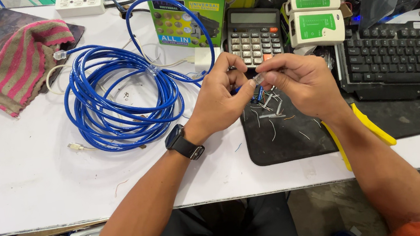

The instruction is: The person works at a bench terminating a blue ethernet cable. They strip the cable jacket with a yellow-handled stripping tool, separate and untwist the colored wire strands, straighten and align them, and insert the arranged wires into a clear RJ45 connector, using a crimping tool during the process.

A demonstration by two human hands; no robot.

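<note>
blue cable (120,100) end and clear plug (259,78) pinched between both hands (266,91)

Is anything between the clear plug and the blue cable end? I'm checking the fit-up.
Nothing visible: the right hand holds the small clear plastic plug right at the blue cable end pinched in the left hand.

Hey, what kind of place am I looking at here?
Probably an electronics or network repair bench: a coil of blue network cable on the white table, a green-and-white cable tester, and yellow-handled crimping pliers beside the right hand.
</note>
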